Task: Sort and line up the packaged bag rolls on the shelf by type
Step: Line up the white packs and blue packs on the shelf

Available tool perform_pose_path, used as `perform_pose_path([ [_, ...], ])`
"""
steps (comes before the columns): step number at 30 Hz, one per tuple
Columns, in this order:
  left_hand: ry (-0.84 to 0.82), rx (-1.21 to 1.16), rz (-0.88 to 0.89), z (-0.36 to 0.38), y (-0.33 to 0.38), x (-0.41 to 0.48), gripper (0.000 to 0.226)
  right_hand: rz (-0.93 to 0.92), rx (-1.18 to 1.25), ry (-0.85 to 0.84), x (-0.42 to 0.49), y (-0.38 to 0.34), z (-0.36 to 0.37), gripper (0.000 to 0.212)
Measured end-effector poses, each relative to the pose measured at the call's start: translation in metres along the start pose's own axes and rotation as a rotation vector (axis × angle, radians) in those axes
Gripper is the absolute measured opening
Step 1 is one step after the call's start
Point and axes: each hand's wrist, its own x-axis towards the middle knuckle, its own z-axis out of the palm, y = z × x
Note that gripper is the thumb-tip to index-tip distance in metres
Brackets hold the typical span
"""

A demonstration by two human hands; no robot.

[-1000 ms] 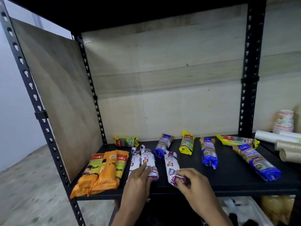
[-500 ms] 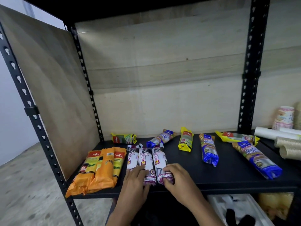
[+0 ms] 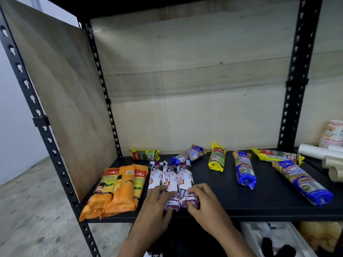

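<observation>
Three white drawstring-bag rolls (image 3: 169, 179) lie side by side near the front of the black shelf (image 3: 232, 203). My left hand (image 3: 155, 203) rests on the near ends of the left two rolls. My right hand (image 3: 204, 203) grips the near end of the rightmost white roll (image 3: 183, 180). Left of them lie three orange packs (image 3: 118, 190) in a row. Blue rolls (image 3: 244, 168) (image 3: 300, 180) (image 3: 187, 156) and yellow rolls (image 3: 217, 159) (image 3: 145, 154) (image 3: 276, 154) lie scattered behind and to the right.
Wooden panels close the shelf's left side and back. Black uprights (image 3: 295, 80) stand at the corners. Paper cups (image 3: 333, 133) and white and beige rolls (image 3: 315, 152) fill the neighbouring bay at right. Bins (image 3: 274, 240) sit below the shelf.
My right hand slid the rightmost white roll leftward until it touches the other two. One blue roll behind them turned sideways. My left hand stayed on the left white rolls.
</observation>
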Motion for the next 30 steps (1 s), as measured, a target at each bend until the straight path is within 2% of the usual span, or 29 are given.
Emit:
perform_pose_path([
  [6, 0.003, -0.015, -0.03, -0.005, 0.006, -0.001, 0.053, -0.003, 0.026, -0.049, -0.001, -0.002, -0.006, 0.035],
  [9, 0.044, -0.036, -0.069, -0.006, 0.015, 0.004, 0.047, 0.023, 0.056, -0.039, 0.002, -0.001, -0.01, 0.04],
  [17, 0.181, -0.01, -0.06, -0.003, 0.027, 0.044, 0.031, 0.037, -0.014, 0.076, 0.018, -0.003, -0.028, 0.02],
  [24, 0.12, 0.047, -0.03, 0.009, 0.032, 0.104, 0.022, 0.083, -0.093, 0.172, 0.032, 0.012, -0.062, 0.021],
  [30, 0.03, 0.131, -0.12, 0.033, 0.026, 0.15, 0.035, 0.108, -0.218, 0.269, 0.042, 0.038, -0.083, 0.026],
])
